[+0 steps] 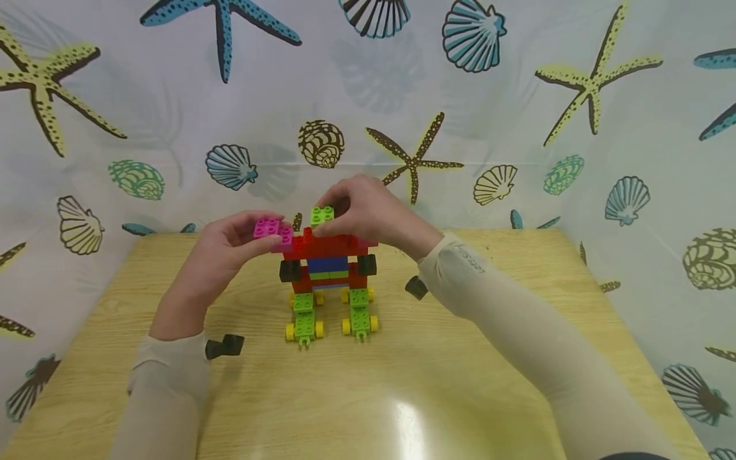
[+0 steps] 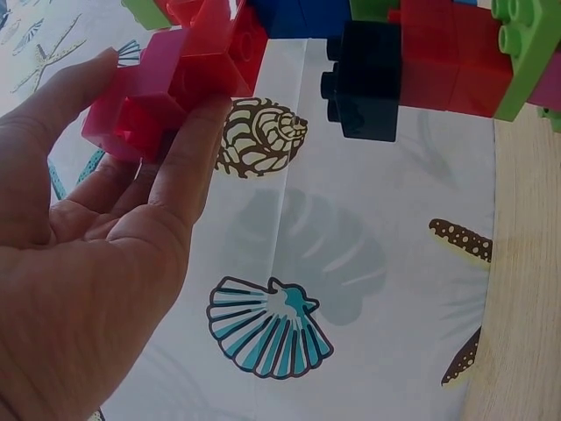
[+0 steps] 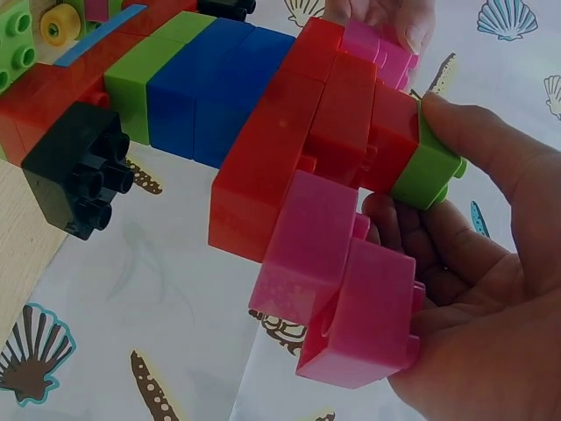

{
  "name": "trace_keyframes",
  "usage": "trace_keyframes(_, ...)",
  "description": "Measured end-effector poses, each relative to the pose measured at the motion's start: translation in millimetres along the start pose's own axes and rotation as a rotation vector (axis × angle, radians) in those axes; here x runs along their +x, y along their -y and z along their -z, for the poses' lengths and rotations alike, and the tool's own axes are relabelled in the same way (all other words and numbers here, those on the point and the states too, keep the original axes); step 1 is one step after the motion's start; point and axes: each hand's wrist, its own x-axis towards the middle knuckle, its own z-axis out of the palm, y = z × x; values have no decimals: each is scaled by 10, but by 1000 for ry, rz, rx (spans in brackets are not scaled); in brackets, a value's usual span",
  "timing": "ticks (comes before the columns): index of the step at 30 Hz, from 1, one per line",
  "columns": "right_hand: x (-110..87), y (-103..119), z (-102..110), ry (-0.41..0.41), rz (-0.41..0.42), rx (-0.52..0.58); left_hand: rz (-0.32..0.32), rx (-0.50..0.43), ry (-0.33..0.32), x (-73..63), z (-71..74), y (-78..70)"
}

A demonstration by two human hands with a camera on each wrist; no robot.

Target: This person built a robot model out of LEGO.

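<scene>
A figure built of toy building bricks stands on the table, with a red upper body point(image 1: 328, 245), a blue middle point(image 3: 206, 92) and black bricks point(image 1: 366, 264) at its sides. My left hand point(image 1: 221, 246) holds the stepped pink bricks point(image 1: 268, 227) at the figure's upper left, thumb on one side and fingers on the other. At the top, my right hand point(image 1: 374, 214) pinches a lime green brick point(image 1: 322, 216), which sits on a red brick point(image 3: 390, 136). More pink bricks point(image 3: 337, 289) jut out below my right hand in the right wrist view.
Lime green wheeled bases point(image 1: 360, 313) with yellow wheels point(image 1: 289, 331) carry the figure. Under it is a wooden table point(image 1: 322, 402). A white cloth point(image 1: 506, 134) printed with shells and starfish hangs behind and at both sides.
</scene>
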Motion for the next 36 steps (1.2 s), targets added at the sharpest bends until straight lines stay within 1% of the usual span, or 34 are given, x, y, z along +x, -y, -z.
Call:
trace_keyframes(7, -7, -9, -23, -6, -4, -10, -4, 0, 4, 1, -6, 7)
trace_keyframes(13, 16, 0, -11, 11, -17, -10, -1, 5, 0, -1, -6, -2)
trace_keyframes(18, 8, 7, 32, 36, 7, -16, 6, 14, 2, -1, -3, 6)
trace_keyframes(22, -36, -8, 77, 37, 17, -3, 5, 26, 2, 8, -2, 25)
trace_keyframes(27, -98, -64, 154, 0, 5, 72, 10, 24, 1, -2, -4, 20)
trace_keyframes(31, -145, -149, 222, -35, 12, 127, 13, 17, 1, 6, -9, 21)
trace_keyframes(36, -193, -304, 285, -78, -10, 149, 18, 18, -5, 18, -7, 24)
